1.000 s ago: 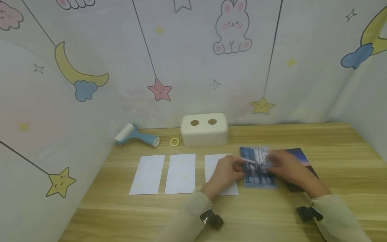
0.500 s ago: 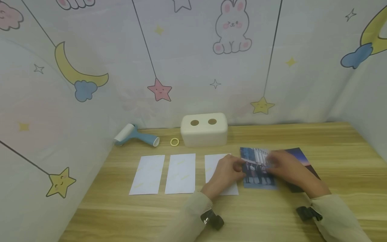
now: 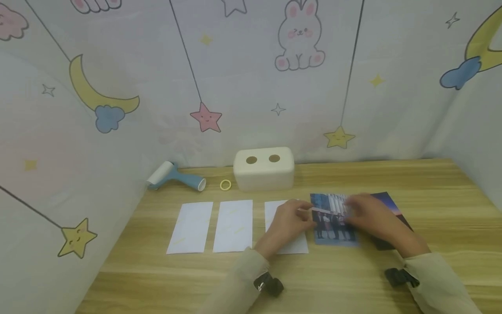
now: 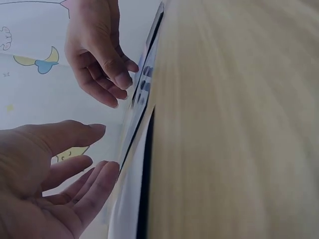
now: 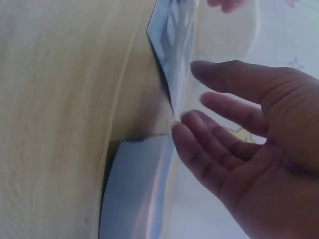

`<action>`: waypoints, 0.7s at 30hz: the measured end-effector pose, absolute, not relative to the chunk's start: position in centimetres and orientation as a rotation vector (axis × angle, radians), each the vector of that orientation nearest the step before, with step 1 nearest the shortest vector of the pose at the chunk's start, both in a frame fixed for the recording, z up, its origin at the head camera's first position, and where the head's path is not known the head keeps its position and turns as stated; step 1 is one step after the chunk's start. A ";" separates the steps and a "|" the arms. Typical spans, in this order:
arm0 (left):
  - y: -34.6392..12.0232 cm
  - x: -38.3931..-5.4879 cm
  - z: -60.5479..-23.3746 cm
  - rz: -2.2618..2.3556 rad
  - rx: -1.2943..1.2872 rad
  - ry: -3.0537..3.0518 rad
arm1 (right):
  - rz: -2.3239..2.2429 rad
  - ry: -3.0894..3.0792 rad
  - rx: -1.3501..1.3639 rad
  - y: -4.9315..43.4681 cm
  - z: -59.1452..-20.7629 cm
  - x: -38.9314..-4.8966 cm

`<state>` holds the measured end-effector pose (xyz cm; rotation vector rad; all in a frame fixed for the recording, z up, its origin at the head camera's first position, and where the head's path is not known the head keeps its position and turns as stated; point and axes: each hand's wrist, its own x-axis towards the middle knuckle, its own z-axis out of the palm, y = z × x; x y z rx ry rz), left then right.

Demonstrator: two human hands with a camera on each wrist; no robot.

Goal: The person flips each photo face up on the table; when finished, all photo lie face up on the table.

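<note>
A glossy photo of several people standing in a row (image 3: 331, 224) lies flat on the table. My left hand (image 3: 288, 224) hovers at its left edge, over the third white card (image 3: 294, 247); in the left wrist view its thumb and fingers stand apart with nothing between them. By the photo's right side is my right hand (image 3: 370, 218), slightly blurred in the head view. Its fingers are loosely bent and hold nothing in the right wrist view. Beneath and beyond this hand lies a second photo (image 3: 392, 207), dark with a purple-orange sky, partly hidden by the wrist.
Two more white cards (image 3: 190, 227) with faint yellow marks lie to the left. Behind them are a blue-handled roller (image 3: 176, 175), a small yellow ring (image 3: 225, 185) and a cream box with two holes (image 3: 264, 174). A patterned curtain (image 3: 243, 87) stands behind the table.
My left hand has drawn back slightly to the left from the people photo. The right hand stays in nearly the same place.
</note>
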<state>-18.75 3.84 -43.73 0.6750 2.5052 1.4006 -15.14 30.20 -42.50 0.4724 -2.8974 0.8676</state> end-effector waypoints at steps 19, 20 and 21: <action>-1.8 -18.7 -43.7 1.442 0.834 2.505 | 1.263 -2.753 0.531 25.2 -42.1 -15.2; -2.2 -18.7 -43.6 1.430 0.840 2.511 | 1.267 -2.755 0.539 24.9 -42.2 -15.2; -2.6 -18.7 -43.6 1.417 0.848 2.519 | 1.268 -2.758 0.541 24.6 -42.3 -15.3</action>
